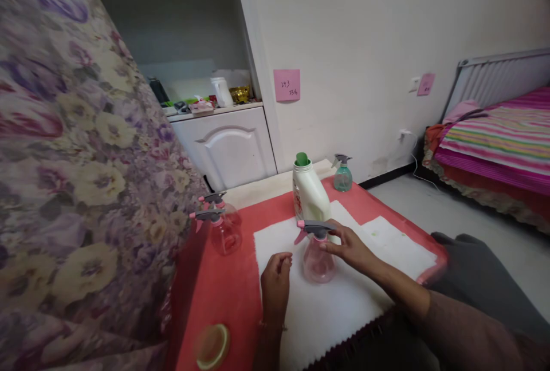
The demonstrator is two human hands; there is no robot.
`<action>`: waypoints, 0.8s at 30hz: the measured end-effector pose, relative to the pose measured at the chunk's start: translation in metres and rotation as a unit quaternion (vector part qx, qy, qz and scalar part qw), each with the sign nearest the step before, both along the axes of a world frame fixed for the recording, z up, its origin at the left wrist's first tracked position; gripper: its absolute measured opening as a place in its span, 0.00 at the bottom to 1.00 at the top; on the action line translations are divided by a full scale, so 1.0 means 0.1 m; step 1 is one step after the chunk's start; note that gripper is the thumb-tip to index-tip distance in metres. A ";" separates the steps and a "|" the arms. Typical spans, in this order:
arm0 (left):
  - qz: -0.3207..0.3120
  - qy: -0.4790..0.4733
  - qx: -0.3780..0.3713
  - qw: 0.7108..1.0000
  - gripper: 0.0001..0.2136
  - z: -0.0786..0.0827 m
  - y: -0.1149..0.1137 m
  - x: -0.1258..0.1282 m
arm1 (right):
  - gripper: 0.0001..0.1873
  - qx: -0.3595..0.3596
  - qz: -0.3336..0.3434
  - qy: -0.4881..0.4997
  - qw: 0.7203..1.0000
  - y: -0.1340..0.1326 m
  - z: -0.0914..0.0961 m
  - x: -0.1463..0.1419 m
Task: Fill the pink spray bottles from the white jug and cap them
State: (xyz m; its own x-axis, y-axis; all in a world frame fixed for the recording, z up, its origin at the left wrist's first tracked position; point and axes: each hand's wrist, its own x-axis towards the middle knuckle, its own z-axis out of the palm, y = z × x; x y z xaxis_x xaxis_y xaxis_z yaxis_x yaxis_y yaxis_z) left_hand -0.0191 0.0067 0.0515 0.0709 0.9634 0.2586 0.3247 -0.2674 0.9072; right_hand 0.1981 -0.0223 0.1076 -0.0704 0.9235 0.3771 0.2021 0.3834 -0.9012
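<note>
A clear pink spray bottle (318, 265) with a grey and pink trigger head stands upright on a white cloth (301, 325). At its neck, just under the trigger head, my right hand (344, 245) grips it between thumb and fingers. My left hand (277, 282) is to the left of the bottle, apart from it, with its fingers curled in and nothing visible in them. Behind the bottle stands a white jug (310, 190) with its green-rimmed mouth open and a green piece (302, 159) sticking up there.
Two more pink spray bottles (226, 236) stand at the left of the red-covered table (219, 296). A green spray bottle (342, 177) is at the back right. A round gold-rimmed lid or jar (213, 348) lies at the near left. A floral curtain (86, 188) hangs along the left side.
</note>
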 end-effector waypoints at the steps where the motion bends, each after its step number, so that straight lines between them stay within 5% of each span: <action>1: -0.005 0.004 -0.003 1.000 0.11 -0.01 0.00 0.01 | 0.14 -0.010 0.011 0.003 1.000 -0.03 0.03 0.05; 6: -0.034 0.023 -0.019 0.999 0.12 -0.08 0.00 0.04 | 0.13 -0.040 0.058 -0.003 0.998 -0.16 0.09 0.21; 12: -0.053 0.058 -0.026 0.997 0.13 -0.14 0.01 0.05 | 0.15 -0.046 0.054 0.002 0.997 -0.19 -0.08 0.27; 20: -0.040 0.167 -0.006 0.985 0.10 0.01 0.03 -0.15 | 0.35 -0.066 -0.041 -0.023 0.997 -0.33 -0.56 0.28; 24: 0.009 0.358 -0.009 0.933 0.11 0.04 0.06 -0.33 | 0.42 -0.093 -0.095 -0.001 0.991 -0.38 -0.80 0.14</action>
